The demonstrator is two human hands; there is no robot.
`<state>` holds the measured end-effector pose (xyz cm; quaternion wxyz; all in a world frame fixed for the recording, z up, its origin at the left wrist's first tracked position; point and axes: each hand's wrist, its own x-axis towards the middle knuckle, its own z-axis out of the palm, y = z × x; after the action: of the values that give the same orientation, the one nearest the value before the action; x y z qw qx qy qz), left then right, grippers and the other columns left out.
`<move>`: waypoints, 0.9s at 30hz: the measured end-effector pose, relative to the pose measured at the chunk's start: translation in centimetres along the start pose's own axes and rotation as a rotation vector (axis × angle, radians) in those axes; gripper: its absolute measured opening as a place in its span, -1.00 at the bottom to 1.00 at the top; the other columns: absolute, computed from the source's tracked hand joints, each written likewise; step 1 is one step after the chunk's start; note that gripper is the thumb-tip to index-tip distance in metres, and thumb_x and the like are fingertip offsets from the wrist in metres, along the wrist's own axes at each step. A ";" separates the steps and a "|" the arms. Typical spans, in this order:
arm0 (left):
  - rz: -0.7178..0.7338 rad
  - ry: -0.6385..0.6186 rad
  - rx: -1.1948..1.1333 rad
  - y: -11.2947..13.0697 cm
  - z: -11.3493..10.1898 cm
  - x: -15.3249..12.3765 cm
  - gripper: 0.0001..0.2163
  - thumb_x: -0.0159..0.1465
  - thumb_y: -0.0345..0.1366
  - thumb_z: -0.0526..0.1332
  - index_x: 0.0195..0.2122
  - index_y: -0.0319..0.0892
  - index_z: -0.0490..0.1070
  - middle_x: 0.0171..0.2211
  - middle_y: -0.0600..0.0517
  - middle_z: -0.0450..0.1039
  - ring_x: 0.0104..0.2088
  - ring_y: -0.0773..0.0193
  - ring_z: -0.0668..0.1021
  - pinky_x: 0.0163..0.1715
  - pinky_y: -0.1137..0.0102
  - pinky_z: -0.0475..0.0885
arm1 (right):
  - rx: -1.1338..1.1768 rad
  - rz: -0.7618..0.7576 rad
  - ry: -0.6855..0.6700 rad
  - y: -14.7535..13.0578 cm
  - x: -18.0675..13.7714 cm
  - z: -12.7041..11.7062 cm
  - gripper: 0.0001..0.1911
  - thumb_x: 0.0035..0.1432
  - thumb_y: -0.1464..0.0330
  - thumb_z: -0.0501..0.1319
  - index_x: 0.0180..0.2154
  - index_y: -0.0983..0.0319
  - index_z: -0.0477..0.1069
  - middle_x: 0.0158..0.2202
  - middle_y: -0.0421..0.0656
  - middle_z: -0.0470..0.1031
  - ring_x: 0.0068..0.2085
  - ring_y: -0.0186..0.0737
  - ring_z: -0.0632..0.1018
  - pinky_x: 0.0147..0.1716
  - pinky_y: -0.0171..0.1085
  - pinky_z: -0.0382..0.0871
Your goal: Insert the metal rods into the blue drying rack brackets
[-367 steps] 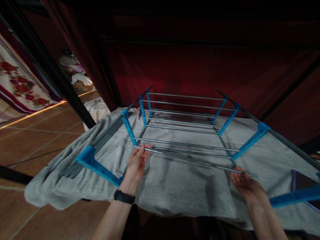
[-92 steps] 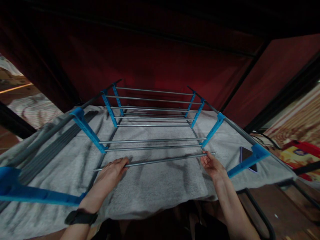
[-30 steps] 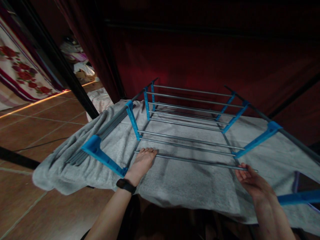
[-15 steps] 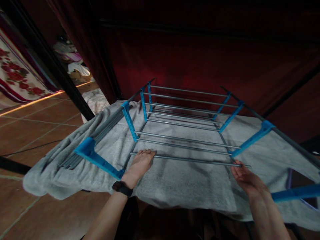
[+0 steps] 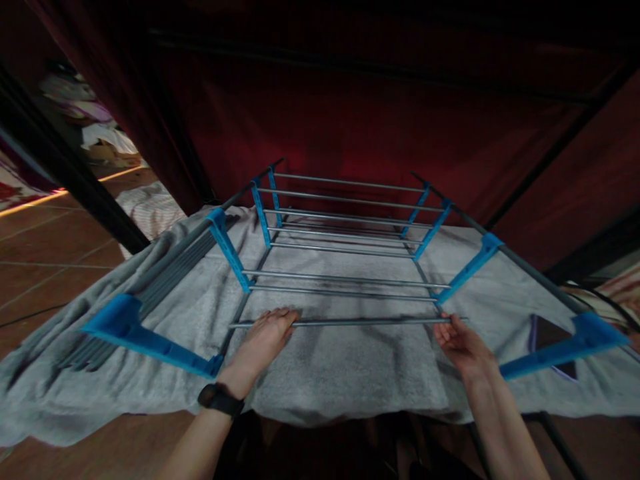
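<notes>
One metal tube point(image 5: 365, 323) lies crosswise at the near side of a blue-and-grey frame point(image 5: 530, 266), seemingly fixed to no bracket. The right hand point(image 5: 461, 341) has its grip clamped on it near one end; the left hand point(image 5: 267, 335) lies palm-down over the other, how firmly I cannot tell. Behind, cross tubes point(image 5: 340, 293) already span three bracket pairs; the nearest blue brackets point(image 5: 160, 347) have none between them. Spare tubes point(image 5: 183, 270) lie bundled leftward on the grey blanket point(image 5: 360, 380).
</notes>
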<state>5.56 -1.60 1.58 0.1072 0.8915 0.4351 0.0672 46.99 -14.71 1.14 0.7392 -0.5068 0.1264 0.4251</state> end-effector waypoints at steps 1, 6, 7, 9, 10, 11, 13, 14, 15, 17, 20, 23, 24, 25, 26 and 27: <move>0.013 -0.002 -0.007 0.2 -0.1 0.0 -0.73 0.34 -0.46 0.11 -0.03 -0.13 0.52 -0.03 -0.13 0.58 0.02 0.03 0.59 0.07 0.17 0.41 | 0.007 0.002 -0.011 0.1 -0.1 0.1 -0.73 0.37 0.51 0.09 -0.37 0.21 0.43 -0.47 -0.31 0.54 -0.47 -0.44 0.59 -0.39 -0.41 0.59; 0.063 0.022 -0.050 1.4 -0.7 0.1 -0.78 0.39 -0.40 0.08 -0.06 -0.15 0.50 -0.10 -0.10 0.58 -0.06 0.07 0.60 0.01 0.21 0.44 | 0.008 0.013 -0.045 0.7 -0.5 0.5 -0.78 0.35 0.53 0.11 -0.32 0.22 0.46 -0.44 -0.26 0.57 -0.43 -0.42 0.61 -0.32 -0.40 0.60; 0.067 0.033 -0.059 1.6 -0.7 0.1 -0.78 0.40 -0.39 0.07 -0.07 -0.15 0.50 -0.10 -0.10 0.58 -0.06 0.08 0.60 0.01 0.22 0.44 | 0.000 0.018 -0.053 0.8 -0.5 0.6 -0.79 0.34 0.54 0.12 -0.30 0.24 0.47 -0.43 -0.25 0.58 -0.41 -0.41 0.62 -0.31 -0.39 0.61; 0.075 0.050 -0.075 1.8 -0.7 0.2 -0.78 0.41 -0.38 0.07 -0.07 -0.14 0.50 -0.11 -0.10 0.58 -0.07 0.09 0.60 -0.01 0.23 0.44 | -0.017 0.028 -0.078 1.0 -0.6 0.8 -0.81 0.32 0.56 0.14 -0.27 0.25 0.48 -0.40 -0.23 0.60 -0.39 -0.39 0.63 -0.30 -0.38 0.61; 0.080 0.054 -0.079 1.9 -0.6 0.2 -0.78 0.41 -0.37 0.06 -0.07 -0.14 0.50 -0.11 -0.10 0.58 -0.07 0.09 0.60 -0.01 0.24 0.45 | -0.025 0.030 -0.091 1.2 -0.6 0.9 -0.82 0.31 0.57 0.15 -0.27 0.26 0.48 -0.39 -0.22 0.61 -0.38 -0.38 0.64 -0.30 -0.37 0.62; 0.084 0.058 -0.082 1.9 -0.5 0.3 -0.77 0.41 -0.37 0.06 -0.07 -0.14 0.50 -0.11 -0.10 0.58 -0.07 0.09 0.60 -0.02 0.23 0.45 | -0.030 0.031 -0.103 1.3 -0.6 1.0 -0.83 0.30 0.57 0.16 -0.27 0.26 0.48 -0.38 -0.21 0.61 -0.37 -0.37 0.64 -0.29 -0.36 0.62; 0.092 0.060 -0.082 1.9 -0.2 0.4 -0.75 0.43 -0.35 0.03 -0.04 -0.16 0.50 -0.09 -0.12 0.58 -0.05 0.08 0.60 0.00 0.21 0.45 | -0.034 0.030 -0.116 1.8 -0.7 1.1 -0.84 0.28 0.58 0.18 -0.27 0.26 0.48 -0.36 -0.19 0.62 -0.35 -0.35 0.65 -0.27 -0.34 0.63; 0.095 0.061 -0.081 1.9 -0.1 0.5 -0.74 0.44 -0.35 0.02 -0.03 -0.17 0.50 -0.08 -0.13 0.58 -0.04 0.08 0.60 0.02 0.20 0.45 | -0.033 0.031 -0.120 2.0 -0.8 1.2 -0.84 0.28 0.58 0.18 -0.27 0.27 0.48 -0.35 -0.19 0.63 -0.34 -0.34 0.65 -0.25 -0.33 0.63; 0.096 0.063 -0.079 1.9 0.1 0.6 -0.72 0.44 -0.34 0.01 -0.01 -0.17 0.50 -0.07 -0.13 0.58 -0.04 0.07 0.60 0.04 0.19 0.45 | -0.030 0.031 -0.122 2.2 -0.8 1.2 -0.85 0.27 0.58 0.19 -0.27 0.27 0.48 -0.34 -0.18 0.63 -0.34 -0.34 0.66 -0.23 -0.32 0.64; 0.099 0.070 -0.074 1.9 0.3 0.7 -0.71 0.45 -0.32 0.01 0.01 -0.17 0.50 -0.05 -0.13 0.58 -0.02 0.07 0.59 0.06 0.19 0.44 | -0.021 0.036 -0.138 2.7 -0.9 1.3 -0.84 0.24 0.60 0.20 -0.26 0.26 0.49 -0.32 -0.17 0.64 -0.33 -0.32 0.66 -0.21 -0.30 0.64; 0.109 0.074 -0.064 2.1 0.4 0.8 -0.70 0.46 -0.30 0.00 0.02 -0.16 0.50 -0.04 -0.12 0.58 -0.03 0.07 0.60 0.06 0.19 0.44 | -0.012 0.041 -0.178 3.3 -1.1 1.3 -0.84 0.20 0.60 0.24 -0.26 0.25 0.49 -0.30 -0.14 0.65 -0.29 -0.30 0.67 -0.18 -0.28 0.64; 0.118 0.063 -0.056 2.4 0.3 0.9 -0.68 0.47 -0.31 -0.01 0.06 -0.18 0.49 -0.04 -0.13 0.58 -0.04 0.07 0.60 0.05 0.18 0.44 | -0.017 0.043 -0.208 3.9 -1.2 1.4 -0.84 0.19 0.60 0.24 -0.26 0.26 0.49 -0.28 -0.12 0.65 -0.27 -0.28 0.68 -0.17 -0.27 0.64; 0.118 0.066 -0.055 2.4 0.3 0.9 -0.67 0.46 -0.32 -0.02 0.07 -0.18 0.49 -0.04 -0.13 0.58 -0.04 0.07 0.60 0.06 0.18 0.44 | -0.020 0.044 -0.218 4.2 -1.2 1.5 -0.84 0.18 0.60 0.25 -0.26 0.26 0.49 -0.28 -0.12 0.65 -0.27 -0.28 0.68 -0.16 -0.27 0.64; 0.119 0.073 -0.056 2.5 0.3 0.9 -0.67 0.46 -0.32 -0.01 0.08 -0.18 0.49 -0.04 -0.13 0.58 -0.04 0.07 0.60 0.06 0.18 0.44 | -0.022 0.045 -0.231 4.4 -1.3 1.6 -0.85 0.18 0.60 0.26 -0.26 0.25 0.49 -0.28 -0.13 0.65 -0.27 -0.28 0.68 -0.16 -0.27 0.64; 0.121 0.085 -0.057 2.6 0.3 1.0 -0.68 0.46 -0.33 -0.01 0.08 -0.17 0.49 -0.04 -0.13 0.58 -0.04 0.08 0.60 0.06 0.18 0.44 | -0.025 0.046 -0.246 4.7 -1.4 1.7 -0.85 0.17 0.59 0.27 -0.26 0.25 0.49 -0.28 -0.14 0.66 -0.27 -0.29 0.67 -0.17 -0.28 0.64; 0.124 0.099 -0.058 2.7 0.3 1.0 -0.68 0.46 -0.33 -0.01 0.08 -0.16 0.50 -0.04 -0.12 0.58 -0.04 0.08 0.60 0.05 0.17 0.44 | -0.030 0.047 -0.260 5.0 -1.5 1.9 -0.85 0.16 0.58 0.28 -0.26 0.24 0.49 -0.28 -0.15 0.66 -0.28 -0.30 0.67 -0.17 -0.29 0.63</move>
<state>8.27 -2.42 2.01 0.1067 0.9089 0.3816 0.1302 41.79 -13.22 -0.29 0.7316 -0.4552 0.0350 0.5062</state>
